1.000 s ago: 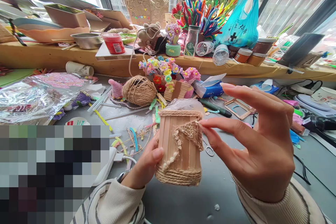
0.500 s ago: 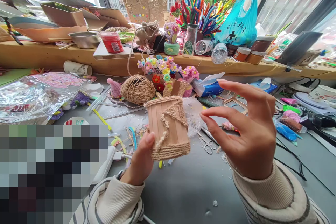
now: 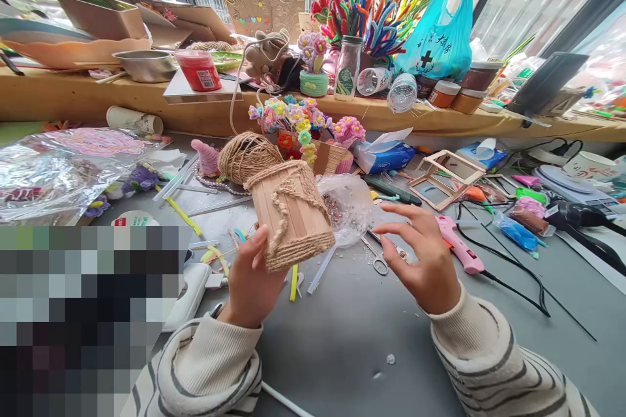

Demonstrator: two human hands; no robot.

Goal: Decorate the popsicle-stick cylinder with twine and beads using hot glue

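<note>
My left hand (image 3: 254, 283) is closed around a small craft-stick pot (image 3: 293, 218), held tilted above the table. Twine is wound round the pot's top and bottom bands, and a beaded strand of twine runs across its sticks. To the right of the pot, my right hand (image 3: 423, 260) hovers with its fingers bent and apart, and I see nothing between them. Close to its fingertips lie a clear plastic bag (image 3: 349, 208) of small bits and a pair of scissors (image 3: 379, 264). A ball of twine (image 3: 252, 156) rests just behind the pot.
A pink glue gun (image 3: 460, 244) with a black cord lies at the right, near a small wooden frame (image 3: 447, 176). Crocheted flowers (image 3: 298, 120) and a blue tissue pack (image 3: 386, 156) stand behind. Jars and pipe cleaners (image 3: 362, 19) crowd the ledge. A white cable crosses the front.
My right hand has moved down and away from the camera, and its thumb and fingers have parted. The pot in my left hand has shifted slightly left and tilted.
</note>
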